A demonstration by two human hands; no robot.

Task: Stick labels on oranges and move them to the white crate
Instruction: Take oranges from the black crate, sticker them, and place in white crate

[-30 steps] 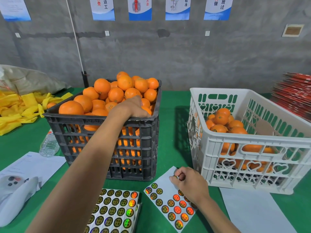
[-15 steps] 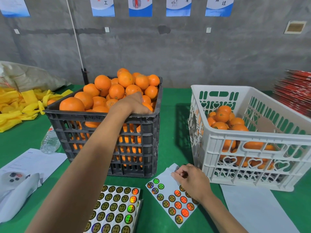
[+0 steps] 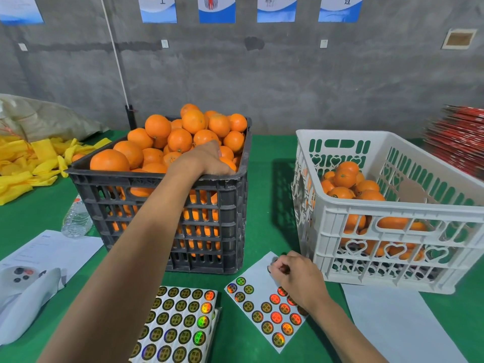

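Both hands barely shifted, left hand (image 3: 207, 159) gripping an orange (image 3: 228, 162) (black crate), right hand (image 3: 293, 273) pinching a label (image 3: 272, 265).

Oranges (image 3: 180, 138) are lying heaped above the rim of a dark grey slatted crate (image 3: 214, 226), which is standing on the green worktop left of centre. A white crate (image 3: 387, 244) with heart-shaped cut-outs is standing well apart to its right, holding a lower pile of oranges (image 3: 348, 184) gathered toward its left side. Two sheets of round holographic labels are lying flat in front of the crates: a full sheet (image 3: 180, 323) on the left, and a partly used sheet (image 3: 262, 307), turned at an angle, just beside it, its upper rows bare.
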